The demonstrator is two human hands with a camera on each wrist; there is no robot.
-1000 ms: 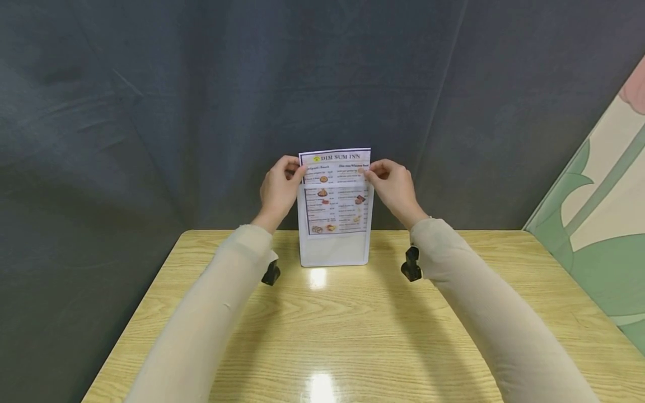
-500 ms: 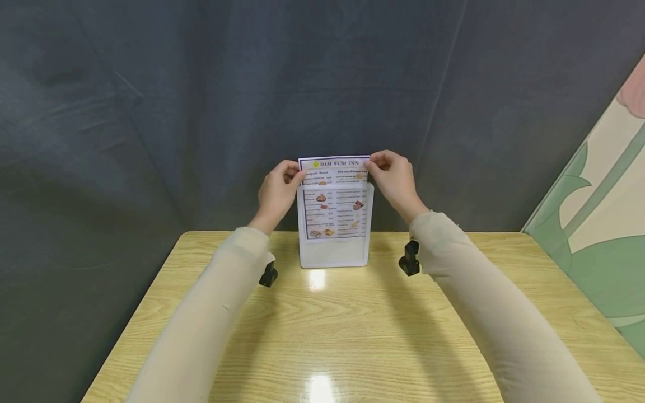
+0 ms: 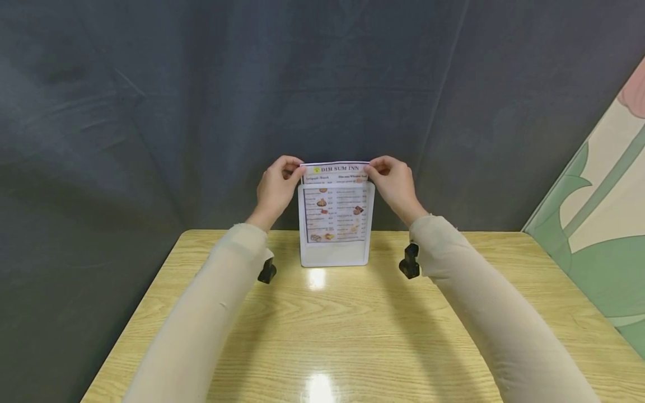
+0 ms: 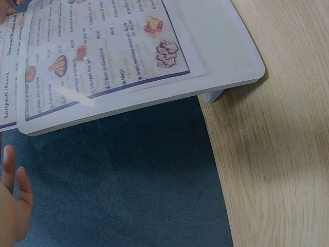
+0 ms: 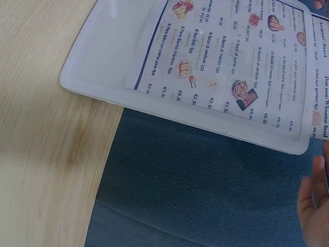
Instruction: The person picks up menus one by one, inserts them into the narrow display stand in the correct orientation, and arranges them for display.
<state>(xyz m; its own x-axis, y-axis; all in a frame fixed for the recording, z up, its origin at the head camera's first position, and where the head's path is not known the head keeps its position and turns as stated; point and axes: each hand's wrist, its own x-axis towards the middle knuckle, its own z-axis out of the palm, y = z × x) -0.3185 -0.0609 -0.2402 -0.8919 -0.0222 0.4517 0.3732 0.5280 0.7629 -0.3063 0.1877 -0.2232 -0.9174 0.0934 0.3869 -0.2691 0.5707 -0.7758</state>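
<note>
A printed paper menu [image 3: 335, 215] headed "DIM SUM INN" sits mostly inside a clear-fronted white display stand [image 3: 335, 256], its heading strip sticking out above the top edge. The stand is upright near the table's far edge. My left hand [image 3: 276, 190] pinches the menu's upper left corner; at the upper right corner, my right hand [image 3: 397, 190] does the same. Both wrist views show the menu's lower border above the white bottom of the stand [image 4: 226, 41]. Other fingers of the left hand [image 4: 13, 206] and right hand [image 5: 314, 218] appear at the frame edges, the pinches largely cut off.
The stand rests on a light wood-grain table [image 3: 322, 319]. Behind it hangs a dark blue-grey curtain [image 3: 322, 78]. A panel with painted green leaves and a pink flower [image 3: 594, 224] stands on the right. A small foot [image 4: 212, 95] shows behind the stand.
The menu has slid down farther into the stand, so less of it sticks out on top. Both hands keep their pinch on its corners; the stand has stayed in place.
</note>
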